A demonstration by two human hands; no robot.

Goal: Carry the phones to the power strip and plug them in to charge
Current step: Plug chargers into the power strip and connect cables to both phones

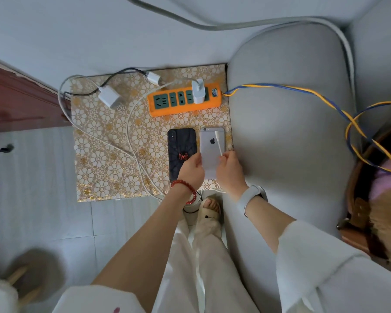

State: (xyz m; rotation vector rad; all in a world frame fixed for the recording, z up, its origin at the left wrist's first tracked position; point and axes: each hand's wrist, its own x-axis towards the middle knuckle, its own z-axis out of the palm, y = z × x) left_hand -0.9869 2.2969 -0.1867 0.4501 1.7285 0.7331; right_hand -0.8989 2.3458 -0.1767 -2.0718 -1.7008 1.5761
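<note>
left hand (pixel 191 169) grips silver phone (pixel 211 147) | right hand (pixel 229 169) pinches cable (pixel 219 143) over it | black phone (pixel 181 145) beside left

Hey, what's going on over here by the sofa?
A person is setting up phones to charge. The left hand steadies a silver iPhone lying face down beside a black phone, while the right hand pinches a white cable end over it. One white charger is plugged into the orange power strip.
</note>
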